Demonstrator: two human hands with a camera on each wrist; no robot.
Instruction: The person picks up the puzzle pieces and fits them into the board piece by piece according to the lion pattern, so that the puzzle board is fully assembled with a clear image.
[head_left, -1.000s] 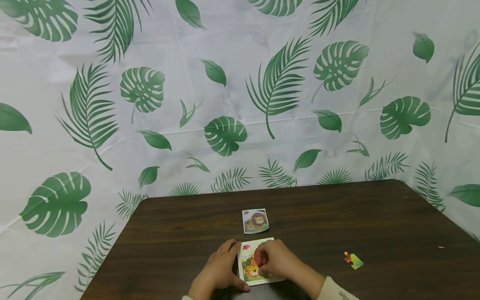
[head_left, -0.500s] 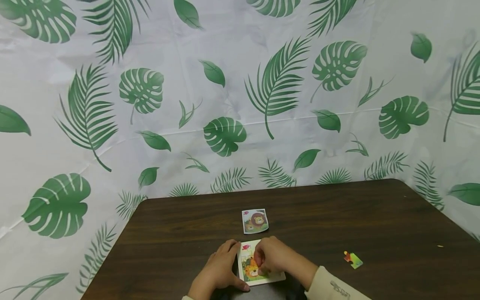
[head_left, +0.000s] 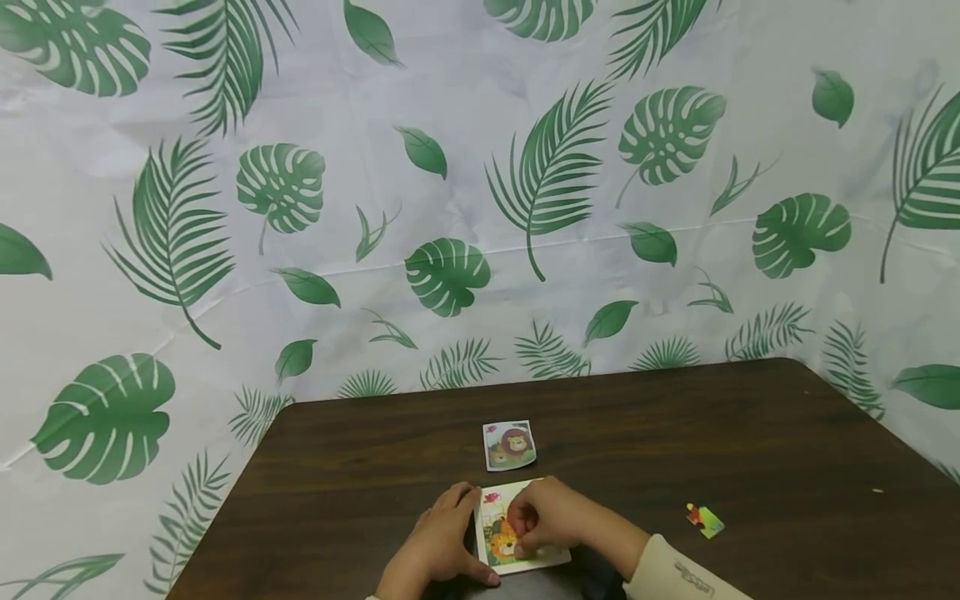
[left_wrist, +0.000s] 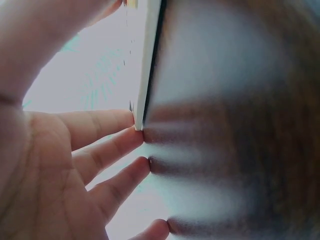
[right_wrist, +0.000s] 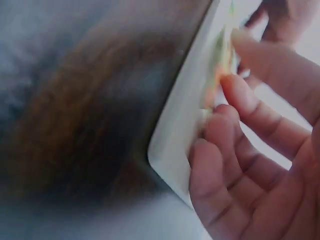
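A puzzle board (head_left: pixel 489 516) with a white frame and a lion picture lies at the near middle of the table in the head view. My left hand (head_left: pixel 438 537) braces its left side, the fairly straight fingertips at the far corner and the thumb at the near one. In the left wrist view, two fingertips touch the board's edge (left_wrist: pixel 142 75). My right hand (head_left: pixel 551 521) is over the board's right half with curled fingers. In the right wrist view, its thumb and forefinger pinch an orange and green puzzle piece (right_wrist: pixel 218 75) at the board, blurred and mostly hidden.
Beyond the board lies a small lion picture card (head_left: pixel 510 445). A loose puzzle piece (head_left: pixel 705 520) in red, yellow and green rests to the right. Farther right is a tiny yellowish scrap (head_left: pixel 877 491). A leaf-printed cloth (head_left: pixel 450 200) hangs behind the dark table (head_left: pixel 360 450).
My right hand shifts slightly over the same part of the board, its fingers still pinching. My left hand keeps its place. The whole head view tilts a little.
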